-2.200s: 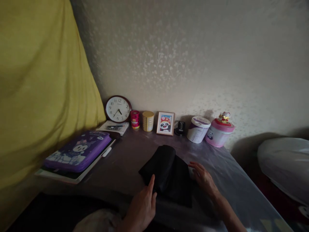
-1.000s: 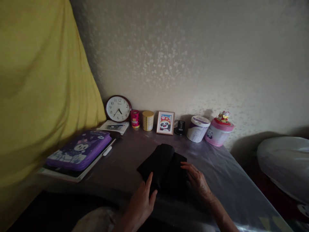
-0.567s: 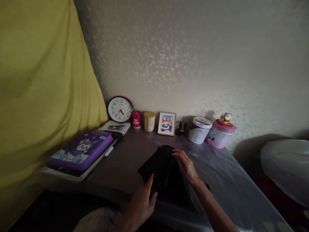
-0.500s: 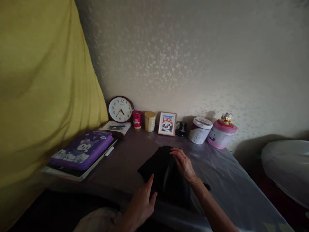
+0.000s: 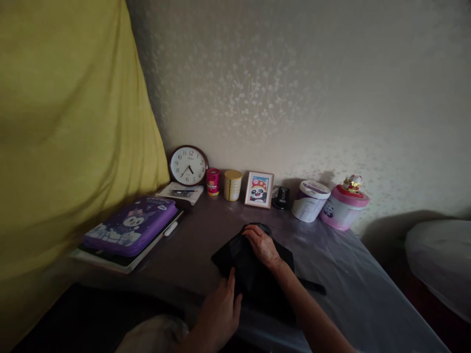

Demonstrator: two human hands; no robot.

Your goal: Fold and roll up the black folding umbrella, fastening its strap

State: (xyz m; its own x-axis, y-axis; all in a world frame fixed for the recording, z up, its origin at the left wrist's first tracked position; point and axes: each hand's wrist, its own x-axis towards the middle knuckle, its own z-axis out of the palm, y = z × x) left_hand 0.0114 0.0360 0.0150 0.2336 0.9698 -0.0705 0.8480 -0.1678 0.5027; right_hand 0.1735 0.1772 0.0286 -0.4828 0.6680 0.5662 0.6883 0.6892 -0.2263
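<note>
A piece of black cloth (image 5: 239, 260), dark and creased, lies on the table in front of me; its exact kind does not show. My right hand (image 5: 263, 247) is on its upper part, fingers together and bent over a fold of it. My left hand (image 5: 221, 311) rests at the cloth's near left edge, index finger stretched forward and thumb apart. From the cloth's right side a narrow black strap (image 5: 312, 286) sticks out. Shadow hides the cloth's near part, along with my forearm.
A purple case (image 5: 130, 228) lies on books at the left, beside a white marker (image 5: 170, 229). Along the wall stand a clock (image 5: 189, 165), a pink can (image 5: 213, 182), a yellow-lidded can (image 5: 232, 186), a picture frame (image 5: 259, 190), a black object (image 5: 281, 198) and two tubs (image 5: 311, 202).
My right hand has moved left, bringing the raised fold of cloth over and down. More cloth and strap show at the right. The left hand stays nearly in place.
</note>
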